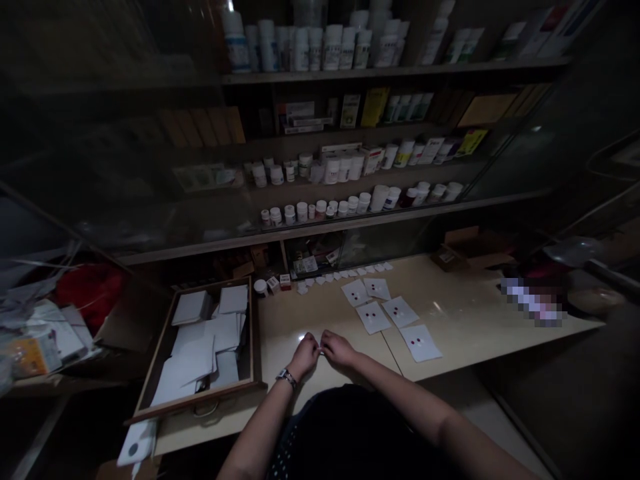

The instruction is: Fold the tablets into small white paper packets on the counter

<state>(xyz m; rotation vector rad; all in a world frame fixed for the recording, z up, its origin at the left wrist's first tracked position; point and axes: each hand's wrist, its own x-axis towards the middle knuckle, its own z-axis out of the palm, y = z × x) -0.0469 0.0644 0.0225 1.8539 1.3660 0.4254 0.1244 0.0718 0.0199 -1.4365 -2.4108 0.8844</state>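
Observation:
My left hand (305, 353) and my right hand (339, 348) rest close together on the pale counter (460, 313), fingertips nearly touching. Both have the fingers curled into a pinch; whatever sits between them is too small and dim to name. A watch is on my left wrist. Just beyond my right hand lie several white paper squares (373, 317), each with a few small red and white pills on it. A row of small folded white packets (345, 274) runs along the back of the counter.
An open wooden drawer (253, 333) with white paper sheets stands to the left. Small bottles and boxes (273, 285) sit at the back. Shelves of white pill bottles (350, 203) rise behind glass. A cardboard box (470, 247) lies at the right.

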